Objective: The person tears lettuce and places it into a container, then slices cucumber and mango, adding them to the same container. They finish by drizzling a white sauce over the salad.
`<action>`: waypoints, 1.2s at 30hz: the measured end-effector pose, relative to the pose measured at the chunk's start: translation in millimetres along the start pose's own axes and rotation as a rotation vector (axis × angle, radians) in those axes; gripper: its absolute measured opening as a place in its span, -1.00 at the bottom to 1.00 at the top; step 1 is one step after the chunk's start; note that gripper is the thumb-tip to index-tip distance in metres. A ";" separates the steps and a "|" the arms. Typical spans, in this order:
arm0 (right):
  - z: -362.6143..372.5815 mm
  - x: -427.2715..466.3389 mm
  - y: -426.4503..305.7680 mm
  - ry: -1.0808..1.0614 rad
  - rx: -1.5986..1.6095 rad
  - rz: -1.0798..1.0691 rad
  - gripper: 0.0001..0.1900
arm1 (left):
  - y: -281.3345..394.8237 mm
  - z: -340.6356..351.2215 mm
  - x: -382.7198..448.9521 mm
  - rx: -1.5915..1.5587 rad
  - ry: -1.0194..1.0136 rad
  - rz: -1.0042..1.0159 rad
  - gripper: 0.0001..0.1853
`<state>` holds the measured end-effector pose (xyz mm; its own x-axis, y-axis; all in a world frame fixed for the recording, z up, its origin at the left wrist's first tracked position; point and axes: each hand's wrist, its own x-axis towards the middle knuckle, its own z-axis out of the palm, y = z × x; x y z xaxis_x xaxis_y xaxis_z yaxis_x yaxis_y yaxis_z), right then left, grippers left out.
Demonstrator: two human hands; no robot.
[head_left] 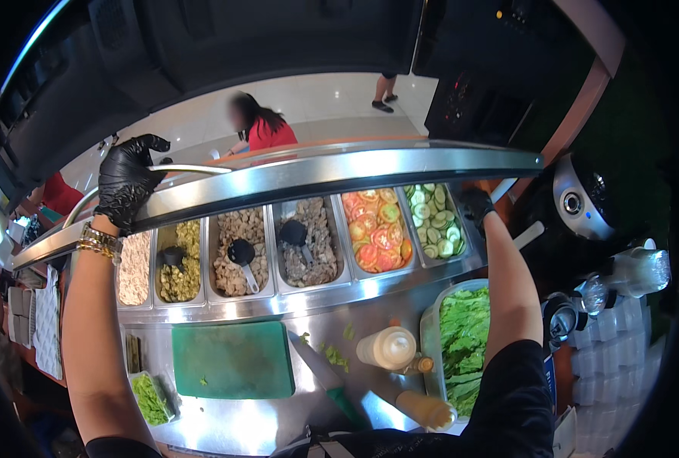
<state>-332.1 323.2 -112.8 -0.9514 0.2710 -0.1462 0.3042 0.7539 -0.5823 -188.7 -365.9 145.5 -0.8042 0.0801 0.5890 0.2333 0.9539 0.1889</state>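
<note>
My left hand (pixel 127 174), in a black glove, is around the curved metal handle (pixel 193 168) of a raised steel-edged cover (pixel 339 170). Under the cover's right end, my gloved right hand (pixel 477 205) is beside the pan of cucumber slices (pixel 437 220); its fingers are dim and partly hidden. Left of the cucumber is a pan of tomato slices (pixel 375 229). Further left, grey shredded filling (pixel 316 269), brown chopped filling (pixel 225 257) and yellow-green filling (pixel 187 269) have black scoops in them. A pale shredded filling (pixel 134 269) sits leftmost.
A green cutting board (pixel 233 360) lies on the steel counter, beside a green-handled knife (pixel 322 366). Squeeze bottles (pixel 386 348) and a tub of lettuce (pixel 462 343) are to the right. A black appliance (pixel 574 200) stands at far right. Beyond the counter is a person in red (pixel 271 134).
</note>
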 end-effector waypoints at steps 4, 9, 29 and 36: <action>22.7 10.5 10.2 0.130 -0.290 -0.264 -0.47 | 14.3 -2.0 -7.5 0.001 -0.024 -0.048 -0.77; 63.9 15.0 -5.1 0.212 -0.332 -0.143 -0.41 | 10.8 3.7 -23.6 0.001 -0.025 -0.023 -0.82; 82.2 13.6 25.8 0.132 0.306 -0.299 -0.65 | -3.7 27.1 -9.5 0.113 -0.060 0.194 -0.72; 34.0 -37.1 32.0 -0.075 0.702 0.048 -0.68 | 15.5 17.1 -29.7 0.176 -0.056 0.015 -0.72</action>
<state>-288.6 316.9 -153.2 -0.9461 0.2335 -0.2245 0.2674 0.1715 -0.9482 -170.6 -348.6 117.5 -0.8316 0.1062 0.5451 0.1505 0.9879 0.0371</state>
